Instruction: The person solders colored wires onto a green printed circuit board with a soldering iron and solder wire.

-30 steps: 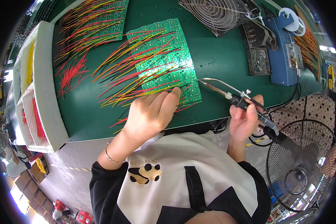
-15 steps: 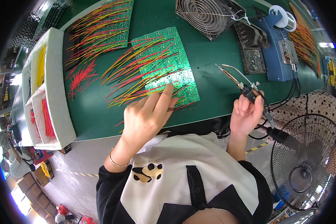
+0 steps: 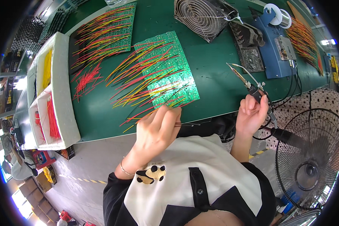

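Observation:
My left hand point(image 3: 158, 130) is closed at the table's near edge, just below the green circuit board point(image 3: 182, 62). Thin black wires point(image 3: 194, 124) stick out from it to the right. Red, yellow and black wires point(image 3: 133, 81) are fixed in rows on the board, their free ends fanning out to the left. In my right hand point(image 3: 249, 116) is a soldering iron point(image 3: 257, 92) with a curved solder-feed tube beside its tip. That tip points up and left, to the right of the board and apart from it.
A second wired board point(image 3: 120, 32) lies at the far left, beside loose red wires point(image 3: 87, 81). A white foam box point(image 3: 64, 94) holds sorted wires. At the back stand a square fan point(image 3: 201, 17) and a blue solder-feed unit point(image 3: 271, 49). A floor fan point(image 3: 309, 165) is at right.
My left hand has moved off the board toward me, to the table's near edge, with the black wires. My right hand and the iron have shifted slightly right.

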Tool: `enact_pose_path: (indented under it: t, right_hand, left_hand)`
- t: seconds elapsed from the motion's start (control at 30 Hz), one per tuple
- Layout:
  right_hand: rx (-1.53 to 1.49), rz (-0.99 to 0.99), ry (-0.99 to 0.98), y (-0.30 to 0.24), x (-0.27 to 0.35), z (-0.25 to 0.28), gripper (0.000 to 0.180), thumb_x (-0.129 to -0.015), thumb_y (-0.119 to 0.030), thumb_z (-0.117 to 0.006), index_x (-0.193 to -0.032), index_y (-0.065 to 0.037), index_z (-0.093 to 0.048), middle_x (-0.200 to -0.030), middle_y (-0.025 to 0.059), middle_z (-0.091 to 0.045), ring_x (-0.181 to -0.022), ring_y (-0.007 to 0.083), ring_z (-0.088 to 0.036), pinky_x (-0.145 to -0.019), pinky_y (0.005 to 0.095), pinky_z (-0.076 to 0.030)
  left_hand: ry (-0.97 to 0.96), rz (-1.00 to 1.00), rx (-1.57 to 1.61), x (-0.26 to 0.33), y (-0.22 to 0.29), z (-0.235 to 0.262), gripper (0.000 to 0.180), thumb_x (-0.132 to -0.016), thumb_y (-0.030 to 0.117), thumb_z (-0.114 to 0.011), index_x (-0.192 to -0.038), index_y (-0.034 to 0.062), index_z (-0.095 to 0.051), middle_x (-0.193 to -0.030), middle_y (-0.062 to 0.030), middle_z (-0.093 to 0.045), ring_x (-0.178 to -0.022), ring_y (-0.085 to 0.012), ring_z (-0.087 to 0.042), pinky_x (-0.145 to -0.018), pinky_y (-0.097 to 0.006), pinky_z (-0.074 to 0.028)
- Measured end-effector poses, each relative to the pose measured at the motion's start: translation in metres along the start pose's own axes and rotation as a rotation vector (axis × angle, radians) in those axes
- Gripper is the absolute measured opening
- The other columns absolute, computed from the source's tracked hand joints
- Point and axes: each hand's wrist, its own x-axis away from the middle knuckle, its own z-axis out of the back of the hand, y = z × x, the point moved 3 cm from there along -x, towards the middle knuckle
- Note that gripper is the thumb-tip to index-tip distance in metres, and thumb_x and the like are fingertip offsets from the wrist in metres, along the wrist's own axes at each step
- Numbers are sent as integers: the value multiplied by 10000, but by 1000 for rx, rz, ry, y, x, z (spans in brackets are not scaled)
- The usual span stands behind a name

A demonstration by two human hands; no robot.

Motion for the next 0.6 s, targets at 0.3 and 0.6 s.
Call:
enact_pose_path:
  t: [0.3,0.6]
  right_hand:
    - [115,19,-136,2,13,0,172,-902,-209,-415,-856,-43,-419,-528,24,-402,-420,77,-333,-397,217,-264]
    - [201,26,-275,5,17,0,170,-847,-162,-494,-865,-12,-418,-536,44,-421,-435,79,-361,-397,214,-283]
  left_hand:
    - [120,-201,-143,-6,-7,-28,298,-575,13,-622,-873,19,-630,-733,-19,-500,-511,-100,-487,-427,-240,-401]
    - [46,-122,-107,-8,-7,-29,398,-541,-43,-660,-930,38,-661,-734,-14,-514,-469,-104,-439,-408,-244,-368]
